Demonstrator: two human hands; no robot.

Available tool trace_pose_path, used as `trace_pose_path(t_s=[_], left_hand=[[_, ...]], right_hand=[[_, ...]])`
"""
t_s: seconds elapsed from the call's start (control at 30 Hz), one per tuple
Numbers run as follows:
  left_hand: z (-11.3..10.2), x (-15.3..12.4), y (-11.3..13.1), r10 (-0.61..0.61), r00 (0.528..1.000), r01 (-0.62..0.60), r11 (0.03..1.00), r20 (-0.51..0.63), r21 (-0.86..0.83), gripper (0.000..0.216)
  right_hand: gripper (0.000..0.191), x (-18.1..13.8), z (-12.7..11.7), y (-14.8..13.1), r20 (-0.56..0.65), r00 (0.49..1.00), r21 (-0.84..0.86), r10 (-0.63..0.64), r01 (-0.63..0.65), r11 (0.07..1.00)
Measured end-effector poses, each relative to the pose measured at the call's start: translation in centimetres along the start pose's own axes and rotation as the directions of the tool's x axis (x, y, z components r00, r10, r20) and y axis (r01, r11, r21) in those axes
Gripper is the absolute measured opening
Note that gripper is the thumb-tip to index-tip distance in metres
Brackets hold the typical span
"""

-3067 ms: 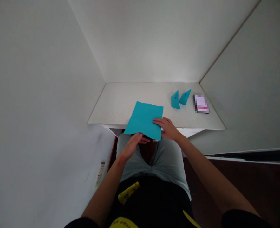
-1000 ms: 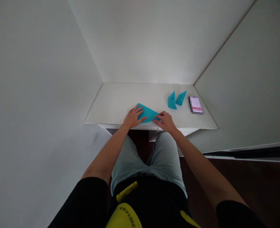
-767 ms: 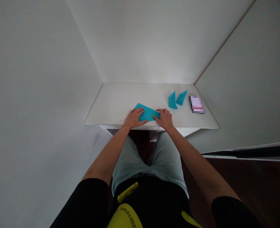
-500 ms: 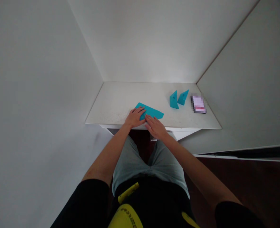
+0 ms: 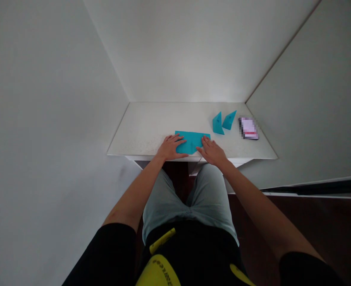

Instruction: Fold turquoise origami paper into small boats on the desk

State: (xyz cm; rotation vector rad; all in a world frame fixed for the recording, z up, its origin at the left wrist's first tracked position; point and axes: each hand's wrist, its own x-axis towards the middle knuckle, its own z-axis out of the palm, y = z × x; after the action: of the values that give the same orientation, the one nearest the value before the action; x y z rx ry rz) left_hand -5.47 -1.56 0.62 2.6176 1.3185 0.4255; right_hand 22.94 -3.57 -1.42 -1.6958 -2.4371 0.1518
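Note:
A folded sheet of blue paper (image 5: 193, 139) lies near the front edge of the white tabletop, its long straight edge toward the back wall. My left hand (image 5: 169, 147) rests on its left end, fingers spread flat over the paper and thumb stretched along the front. On the right end lies my right hand (image 5: 212, 151), fingers extended on the paper and thumb apart at the lower edge. Both hands are open, pressing from above. The corners under my fingers are hidden.
Two small folded blue paper pieces, a left one (image 5: 218, 124) and a right one (image 5: 229, 120), sit at the back right. Beside them is a blurred phone-like object (image 5: 249, 128). Walls enclose the white table (image 5: 145, 119) at left, back and right.
The blue paper has turned so its long edge runs level, showing a different outline. My right hand has moved right, to the paper's right end; my left hand stays nearly in place.

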Motion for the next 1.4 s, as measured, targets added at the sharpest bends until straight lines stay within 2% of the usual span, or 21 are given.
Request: trace_pose_path(t_s=[0.1,0.27,0.4,0.5,0.57,0.67,0.77,0.87,0.97,1.13,1.27,1.4], left_hand=[[0.0,-0.2,-0.1,0.081,0.996,-0.081,0.997,0.030,-0.018,0.083],[-0.4,-0.4,0.0,0.120,0.991,-0.117,0.992,0.053,-0.042,0.091],[-0.3,-0.2,-0.2,0.044,0.999,-0.043,0.997,0.016,-0.063,0.070],[0.1,0.2,-0.3,-0.062,0.997,0.058,0.995,-0.037,-0.086,0.053],[0.4,0.7,0.1,-0.109,0.993,0.104,0.991,-0.052,-0.089,0.050],[0.8,1.6,1.9,-0.191,0.977,0.189,0.981,-0.089,-0.035,0.060],[1.6,2.5,4.8,-0.302,0.937,0.310,0.951,-0.176,0.018,0.067],[2.6,3.1,7.2,-0.333,0.926,0.341,0.940,-0.179,0.020,0.051],[3.3,3.1,8.2,-0.334,0.929,0.342,0.940,-0.161,0.019,0.041],[3.4,2.1,8.2,-0.342,0.919,0.355,0.934,-0.197,0.035,0.041],[2.6,1.7,7.1,-0.400,0.893,0.422,0.903,-0.204,0.077,0.043],[1.7,2.2,5.7,-0.380,0.914,0.395,0.914,-0.145,0.096,0.041]], right_hand=[[0.088,0.8,1.2,0.5,-0.042,0.998,-0.002,0.056,-0.056,0.998],[0.087,1.3,2.0,2.1,-0.054,0.998,0.031,0.027,-0.025,0.999],[0.086,1.1,1.6,2.4,-0.046,0.999,0.029,0.011,-0.010,1.000],[0.083,0.9,1.2,2.1,-0.089,0.996,0.037,0.020,-0.017,0.999],[0.080,0.8,1.0,1.8,-0.121,0.992,0.054,0.035,-0.029,0.998],[0.074,0.7,0.8,1.6,-0.153,0.986,0.075,0.059,-0.048,0.996],[0.069,0.7,0.6,1.6,-0.159,0.984,0.095,0.075,-0.060,0.994],[0.066,0.6,0.4,1.4,-0.156,0.984,0.109,0.085,-0.068,0.992],[0.065,0.6,0.2,1.1,-0.164,0.982,0.106,0.091,-0.074,0.992],[0.053,0.3,-0.5,0.5,-0.161,0.985,0.084,0.064,-0.051,0.995],[0.047,-0.2,-1.3,0.1,-0.150,0.987,0.060,0.054,-0.046,0.997],[0.038,-0.4,-1.1,0.6,-0.174,0.985,0.115,-0.007,0.028,0.993]])
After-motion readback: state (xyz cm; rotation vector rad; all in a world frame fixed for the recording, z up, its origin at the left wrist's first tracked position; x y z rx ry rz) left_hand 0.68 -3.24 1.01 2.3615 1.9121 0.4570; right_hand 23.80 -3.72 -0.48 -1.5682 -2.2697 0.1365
